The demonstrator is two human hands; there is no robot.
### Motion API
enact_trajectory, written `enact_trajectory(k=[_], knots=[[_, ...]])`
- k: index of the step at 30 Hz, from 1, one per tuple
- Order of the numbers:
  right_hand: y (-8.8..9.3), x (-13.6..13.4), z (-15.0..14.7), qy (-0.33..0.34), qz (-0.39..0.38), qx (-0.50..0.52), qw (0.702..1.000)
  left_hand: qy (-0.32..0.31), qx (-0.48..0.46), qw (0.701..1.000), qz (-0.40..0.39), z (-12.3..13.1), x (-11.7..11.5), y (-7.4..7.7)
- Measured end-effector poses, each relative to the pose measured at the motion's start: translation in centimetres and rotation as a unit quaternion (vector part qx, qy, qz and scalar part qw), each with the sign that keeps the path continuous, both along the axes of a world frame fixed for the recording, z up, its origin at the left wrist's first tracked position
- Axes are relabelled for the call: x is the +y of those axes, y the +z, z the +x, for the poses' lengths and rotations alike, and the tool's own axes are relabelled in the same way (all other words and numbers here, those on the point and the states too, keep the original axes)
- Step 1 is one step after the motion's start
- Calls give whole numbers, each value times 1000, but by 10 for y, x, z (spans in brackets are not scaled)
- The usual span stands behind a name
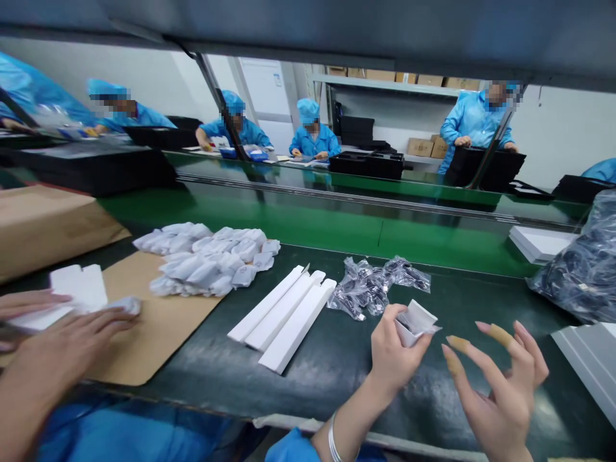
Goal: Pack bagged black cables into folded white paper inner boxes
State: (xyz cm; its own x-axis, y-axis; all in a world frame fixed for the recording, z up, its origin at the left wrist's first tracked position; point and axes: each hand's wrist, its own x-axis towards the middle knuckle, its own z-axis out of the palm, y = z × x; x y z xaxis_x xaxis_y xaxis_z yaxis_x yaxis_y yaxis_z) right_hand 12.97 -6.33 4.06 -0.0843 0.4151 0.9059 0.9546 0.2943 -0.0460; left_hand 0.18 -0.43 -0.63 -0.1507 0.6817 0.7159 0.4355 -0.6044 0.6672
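My left hand grips a small open white box with something dark inside, held just above the dark mat. My right hand hovers to its right, fingers spread and holding nothing; tan finger cots cover several fingertips. Right behind the box lies a pile of clear bags with dark parts. Three flat long white cartons lie side by side to the left of my left hand.
A co-worker's hands at the left press a white carton on brown cardboard. White pouches are heaped behind it. A green conveyor runs across; a big bag of dark parts sits right. Workers in blue stand beyond.
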Motion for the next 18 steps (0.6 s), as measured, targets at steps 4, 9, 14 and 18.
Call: enact_trajectory(k=[4,9,14,18], knots=[[-9,6,-5,34,-39,10,999,-26,0,999,38,4,-2,0],[-3,7,-16,111,-150,-1,982,-64,-28,995,66,4,-8,-6],[16,-1,-6,142,-90,10,986,-70,-43,988,130,-2,-6,-13],[19,3,9,169,-146,270,937,-15,56,984,169,-9,-4,-13]])
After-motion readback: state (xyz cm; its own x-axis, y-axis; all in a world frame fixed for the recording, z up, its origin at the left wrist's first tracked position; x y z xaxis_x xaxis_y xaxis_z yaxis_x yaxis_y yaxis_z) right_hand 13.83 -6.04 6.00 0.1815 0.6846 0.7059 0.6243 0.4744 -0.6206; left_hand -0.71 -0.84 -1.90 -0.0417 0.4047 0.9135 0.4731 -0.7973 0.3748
